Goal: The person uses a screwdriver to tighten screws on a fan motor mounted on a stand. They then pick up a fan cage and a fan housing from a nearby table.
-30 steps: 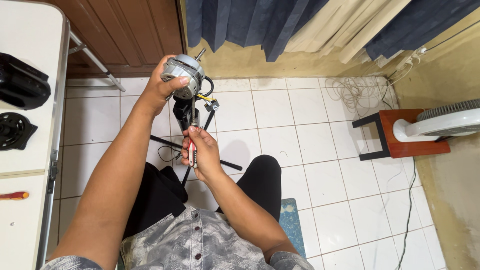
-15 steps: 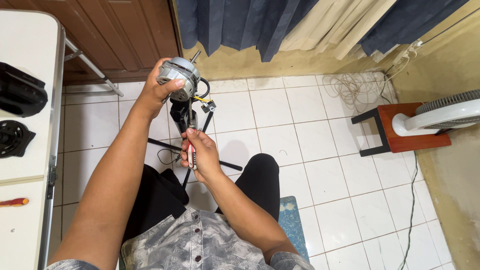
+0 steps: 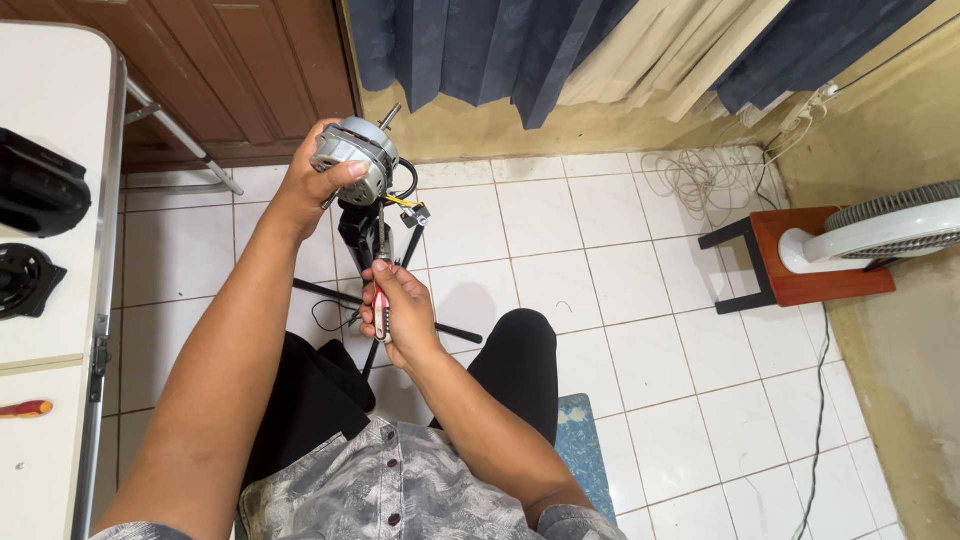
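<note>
Left hand [image 3: 318,185] grips a grey fan motor [image 3: 355,158]; just below the motor, right hand [image 3: 398,312] clasps a red-handled screwdriver [image 3: 381,296].

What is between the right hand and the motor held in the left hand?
In the head view, the screwdriver shaft runs up from the right hand to the motor; the black stand is beside it.

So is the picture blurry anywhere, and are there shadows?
Head view: sharp on the fan motor in the left hand and the screwdriver in the right hand; soft, even light, only faint shadows on the tiled floor; edges bend slightly.
</note>
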